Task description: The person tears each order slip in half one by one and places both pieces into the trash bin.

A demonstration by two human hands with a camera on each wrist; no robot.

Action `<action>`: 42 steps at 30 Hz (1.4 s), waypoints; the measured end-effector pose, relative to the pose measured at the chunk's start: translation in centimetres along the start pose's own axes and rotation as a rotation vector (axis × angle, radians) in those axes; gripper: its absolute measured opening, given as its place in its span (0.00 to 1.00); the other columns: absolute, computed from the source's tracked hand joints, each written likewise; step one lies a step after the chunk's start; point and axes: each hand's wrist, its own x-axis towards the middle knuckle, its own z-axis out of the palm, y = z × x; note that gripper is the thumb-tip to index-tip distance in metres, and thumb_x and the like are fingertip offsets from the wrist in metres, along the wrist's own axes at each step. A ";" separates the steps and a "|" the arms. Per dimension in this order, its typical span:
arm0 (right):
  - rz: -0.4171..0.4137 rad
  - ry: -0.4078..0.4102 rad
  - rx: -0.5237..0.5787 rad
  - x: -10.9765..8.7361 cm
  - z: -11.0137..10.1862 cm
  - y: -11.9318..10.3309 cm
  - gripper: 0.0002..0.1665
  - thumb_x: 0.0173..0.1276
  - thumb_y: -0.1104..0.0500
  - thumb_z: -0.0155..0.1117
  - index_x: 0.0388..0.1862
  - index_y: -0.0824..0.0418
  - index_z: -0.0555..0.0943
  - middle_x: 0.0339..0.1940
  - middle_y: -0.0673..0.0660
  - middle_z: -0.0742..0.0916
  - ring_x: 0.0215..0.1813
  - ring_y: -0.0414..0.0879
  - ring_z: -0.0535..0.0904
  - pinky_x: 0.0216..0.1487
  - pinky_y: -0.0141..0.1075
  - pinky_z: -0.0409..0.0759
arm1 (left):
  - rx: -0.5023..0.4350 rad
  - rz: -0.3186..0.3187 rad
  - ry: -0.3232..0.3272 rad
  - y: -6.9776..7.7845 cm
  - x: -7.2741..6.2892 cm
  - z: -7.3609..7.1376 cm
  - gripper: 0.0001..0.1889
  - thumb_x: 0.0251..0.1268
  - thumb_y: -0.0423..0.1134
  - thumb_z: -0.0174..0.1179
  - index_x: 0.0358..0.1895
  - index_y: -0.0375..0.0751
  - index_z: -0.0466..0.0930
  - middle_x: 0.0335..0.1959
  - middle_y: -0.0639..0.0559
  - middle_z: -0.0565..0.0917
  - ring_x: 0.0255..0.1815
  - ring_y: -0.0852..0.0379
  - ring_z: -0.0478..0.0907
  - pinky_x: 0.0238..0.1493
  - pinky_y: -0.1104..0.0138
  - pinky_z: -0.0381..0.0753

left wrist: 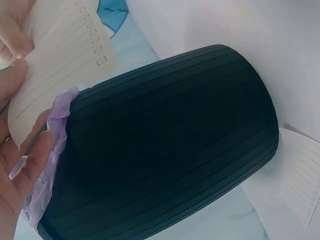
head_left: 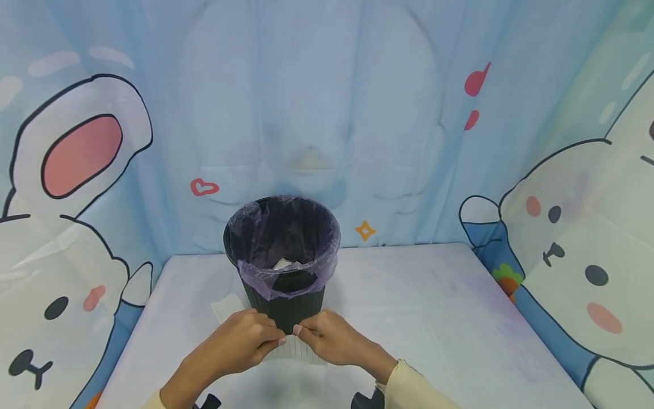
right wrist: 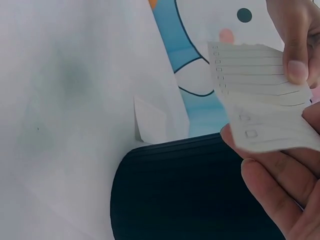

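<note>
1. Sleeves (head_left: 419,389): located behind the hands, on both forearms.
2. Left hand (head_left: 250,341): pinches the sheet (head_left: 296,351) between thumb and fingers.
3. Right hand (head_left: 334,338): pinches the same sheet; its fingertips are just beside those of the left hand.
4. Sheet: located between the hands, hanging partly below the fingertips, hole-edged side down. Ruled lines run up and down; the long axis cannot be told. Neither hand is clearly nearer.
5. Bin (head_left: 281,309): directly beyond the fingertips, long axis upright, roughly centred on the gap between the hands. Purple liner (head_left: 260,278) folds over its rim; pale scrap (head_left: 283,264) shows inside.
6. Loose sheet (head_left: 225,307): on the table (head_left: 429,318), beyond the left hand, beside the bin base.
</note>
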 end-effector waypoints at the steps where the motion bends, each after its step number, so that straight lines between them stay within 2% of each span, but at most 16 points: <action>1: -0.002 0.004 -0.006 0.0 0.0 0.0 0.29 0.79 0.59 0.54 0.13 0.55 0.62 0.11 0.39 0.62 0.14 0.26 0.50 0.16 0.21 0.49 | 0.001 -0.001 0.000 0.0 0.0 0.0 0.04 0.65 0.37 0.68 0.34 0.47 0.91 0.19 0.64 0.78 0.22 0.74 0.62 0.30 0.78 0.72; 14: 0.017 0.010 -0.020 0.0 0.0 -0.1 0.29 0.79 0.58 0.54 0.13 0.54 0.64 0.10 0.39 0.62 0.13 0.25 0.50 0.15 0.21 0.49 | 0.035 0.038 0.032 0.0 -0.2 0.1 0.03 0.63 0.38 0.69 0.33 0.49 0.91 0.19 0.65 0.76 0.22 0.74 0.60 0.28 0.80 0.68; 21: 0.018 0.014 -0.032 0.0 0.0 -0.2 0.28 0.79 0.57 0.54 0.14 0.54 0.64 0.11 0.39 0.62 0.14 0.24 0.50 0.15 0.22 0.50 | 0.033 0.039 0.039 0.0 -0.3 0.1 0.03 0.64 0.38 0.69 0.33 0.49 0.91 0.20 0.65 0.78 0.23 0.74 0.64 0.30 0.80 0.70; 29: 0.024 0.015 -0.045 0.1 0.0 -0.3 0.29 0.79 0.58 0.54 0.14 0.55 0.64 0.10 0.39 0.62 0.14 0.25 0.50 0.15 0.21 0.50 | 0.065 0.073 0.072 0.0 -0.4 0.1 0.03 0.62 0.38 0.70 0.31 0.50 0.90 0.19 0.66 0.77 0.23 0.73 0.65 0.30 0.79 0.70; 36: 0.059 0.011 -0.058 0.2 0.0 -0.2 0.24 0.79 0.59 0.55 0.18 0.60 0.79 0.10 0.39 0.64 0.14 0.27 0.51 0.19 0.22 0.58 | 0.072 0.081 0.080 0.1 -0.5 0.1 0.02 0.62 0.39 0.70 0.32 0.51 0.90 0.20 0.65 0.77 0.23 0.73 0.66 0.31 0.79 0.70; 42: 0.056 0.020 -0.075 0.2 -0.1 -0.1 0.22 0.79 0.59 0.55 0.24 0.61 0.86 0.09 0.39 0.64 0.13 0.27 0.52 0.17 0.22 0.56 | 0.080 0.094 0.092 0.1 -0.5 0.0 0.02 0.61 0.38 0.70 0.31 0.51 0.90 0.20 0.65 0.78 0.23 0.73 0.67 0.31 0.79 0.70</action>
